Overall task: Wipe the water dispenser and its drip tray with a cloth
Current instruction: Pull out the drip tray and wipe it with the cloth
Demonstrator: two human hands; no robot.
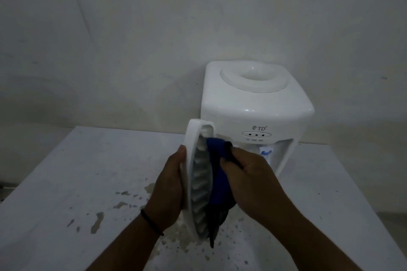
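Head view: drip tray (199, 182) upended in front of the water dispenser (255, 114), gripped by left hand (167, 185); right hand (251, 182) fingers clenched on blue cloth (218, 182) against its ridges. Likely risk: tray slipping onto the wet table (66, 182) under wiping pressure.

Dim, bare room, likely home utility corner. Evidence: plain whitewashed wall (110, 28) across upper frame; countertop water dispenser (255, 103) centre right; stained white table (66, 182) lower frame.

One water dispenser (256, 114), one drip tray (199, 179), one blue cloth (218, 185), two hands, and one black wristband (152, 222) on one counter (55, 182).
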